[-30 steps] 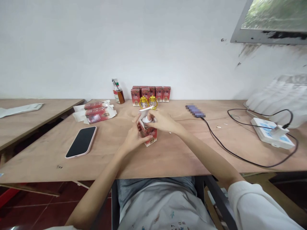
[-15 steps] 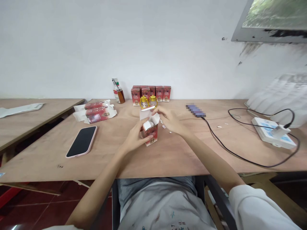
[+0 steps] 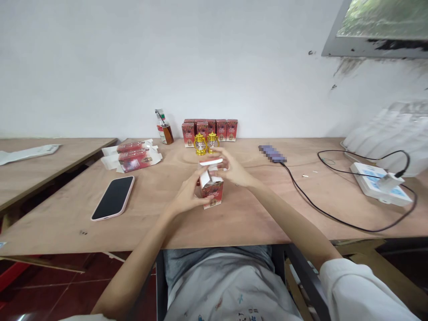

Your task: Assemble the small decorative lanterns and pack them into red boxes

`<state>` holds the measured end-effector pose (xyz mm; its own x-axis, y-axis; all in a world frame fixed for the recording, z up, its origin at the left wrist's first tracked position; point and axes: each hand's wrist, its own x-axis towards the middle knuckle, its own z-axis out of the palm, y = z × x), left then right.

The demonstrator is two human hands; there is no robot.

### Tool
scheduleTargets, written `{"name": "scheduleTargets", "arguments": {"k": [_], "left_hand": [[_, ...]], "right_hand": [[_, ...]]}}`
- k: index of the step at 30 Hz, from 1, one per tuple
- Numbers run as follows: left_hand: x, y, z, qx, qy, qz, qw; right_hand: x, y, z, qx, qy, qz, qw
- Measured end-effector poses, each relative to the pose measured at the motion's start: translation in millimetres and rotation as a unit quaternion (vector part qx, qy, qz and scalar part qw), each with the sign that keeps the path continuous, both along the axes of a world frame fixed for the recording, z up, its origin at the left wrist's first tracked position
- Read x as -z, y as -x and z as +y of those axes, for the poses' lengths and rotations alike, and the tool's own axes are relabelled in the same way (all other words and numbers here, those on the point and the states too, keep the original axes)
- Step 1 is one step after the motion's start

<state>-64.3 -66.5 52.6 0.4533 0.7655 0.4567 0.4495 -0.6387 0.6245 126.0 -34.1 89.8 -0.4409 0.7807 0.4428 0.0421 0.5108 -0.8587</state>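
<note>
1. On the wooden table (image 3: pixel 247 218), the red box (image 3: pixel 216 192) is held by the left hand (image 3: pixel 187 195); it should be held softly.
2. The top flaps (image 3: pixel 211 162) should be bent slowly by the right hand (image 3: pixel 236 171); its pinch cannot be seen.

Bare tabletop (image 3: pixel 147 196) leaves a way between the pink-edged phone (image 3: pixel 113 198) and left forearm (image 3: pixel 142 254); beyond the open box (image 3: pixel 213 192), gold lanterns (image 3: pixel 200 145) and red boxes (image 3: pixel 221 130) block passage, a black cable (image 3: pixel 321 211) looping across the right

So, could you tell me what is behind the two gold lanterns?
Red boxes stand behind the gold lanterns, which hide parts of some boxes; those parts cannot be seen.
</note>
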Motion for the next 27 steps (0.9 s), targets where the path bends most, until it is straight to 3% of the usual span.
{"name": "scheduleTargets", "arguments": {"k": [4,7,14,18,27], "left_hand": [[-1.2,0,0,0.006,-0.008,0.008,1.000],[-0.8,0,1,0.012,0.000,-0.006,1.000],[5.7,1,4,-0.003,-0.006,-0.004,1.000],[12.1,-1,6,0.007,-0.006,-0.055,0.998],[8.7,-4,2,0.030,0.099,-0.139,0.985]], "right_hand": [[1.3,0,-3,-0.126,0.039,0.014,0.991],[-1.5,-2,-7,-0.160,0.029,0.029,0.986],[-0.1,-6,-11,-0.134,-0.062,-0.018,0.989],[4.2,-5,-8,-0.103,-0.104,-0.033,0.989],[10.7,-15,-11,-0.085,-0.197,-0.131,0.968]]}}
